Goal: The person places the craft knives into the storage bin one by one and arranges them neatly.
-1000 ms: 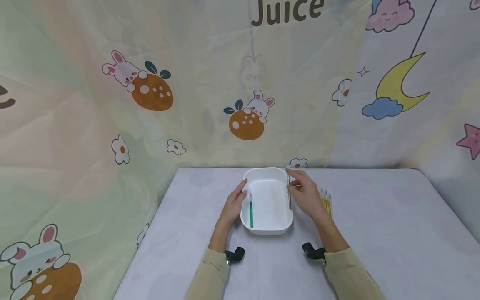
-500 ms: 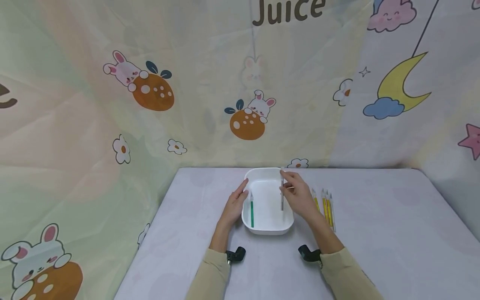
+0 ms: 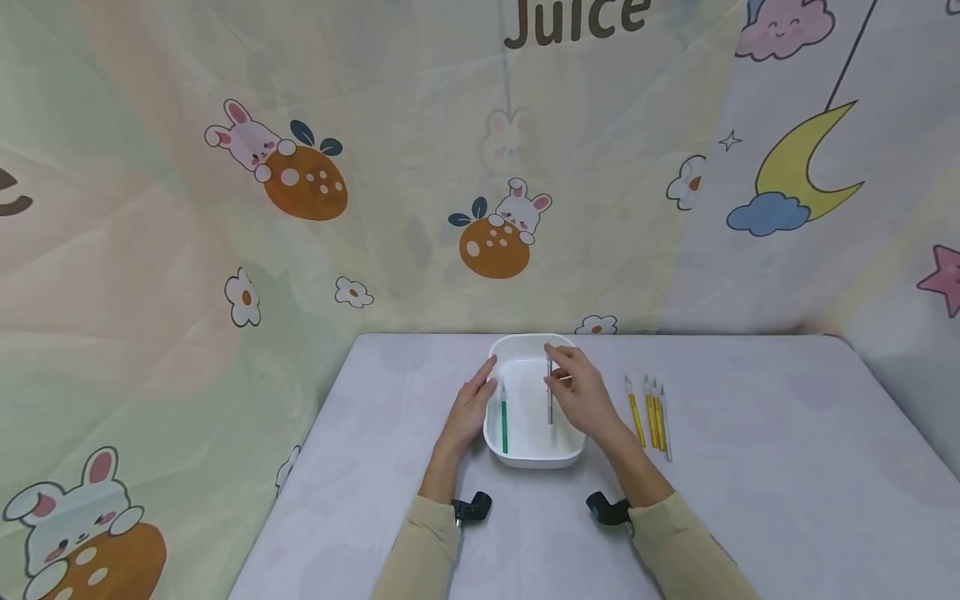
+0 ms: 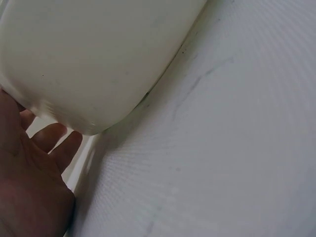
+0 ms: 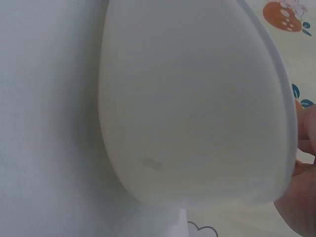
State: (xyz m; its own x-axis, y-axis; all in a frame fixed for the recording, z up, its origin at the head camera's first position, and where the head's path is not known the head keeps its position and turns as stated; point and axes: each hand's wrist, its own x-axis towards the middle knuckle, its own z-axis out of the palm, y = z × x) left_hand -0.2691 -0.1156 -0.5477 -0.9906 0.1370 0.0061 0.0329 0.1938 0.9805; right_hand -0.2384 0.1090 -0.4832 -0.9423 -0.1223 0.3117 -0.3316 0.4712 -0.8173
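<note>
L hand [image 3: 467,410], fingers fairly straight, rests vs. L side of white tray [image 3: 528,421]; R hand [image 3: 581,396] pinches slim, straight grey pen [image 3: 551,410] over tray, R of green pen [image 3: 505,427] w/ pale tip.

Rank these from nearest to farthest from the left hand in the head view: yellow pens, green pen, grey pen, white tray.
1. White tray: touching the left hand.
2. Green pen: inside the tray, left side.
3. Grey pen: in the right hand, over the tray.
4. Yellow pens: on the table, right of the tray.
</note>
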